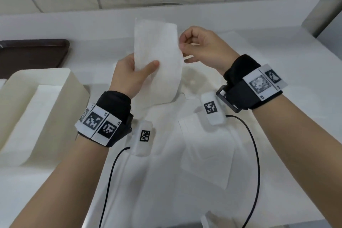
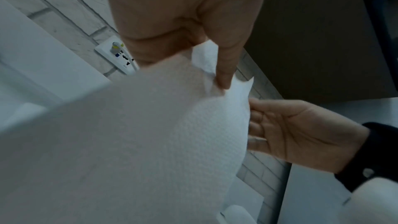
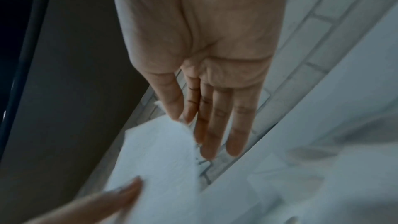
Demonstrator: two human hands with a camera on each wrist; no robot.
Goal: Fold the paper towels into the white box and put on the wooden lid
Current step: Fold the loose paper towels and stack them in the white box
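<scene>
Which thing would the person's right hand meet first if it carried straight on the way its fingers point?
Most likely the paper towel: the right hand points leftward at its right edge, with thumb and forefinger already pinching that edge. Beyond the sheet is the left hand, though depth is unclear.

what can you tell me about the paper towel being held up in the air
The paper towel is a white, soft sheet with a fine dimpled texture, seen close in the left wrist view. It is lifted above the white counter, standing roughly upright with a curve, its lower part drooping toward more white sheets below. The left hand pinches its left edge, thumb on the front. The right hand pinches its right edge between thumb and forefinger.
</scene>
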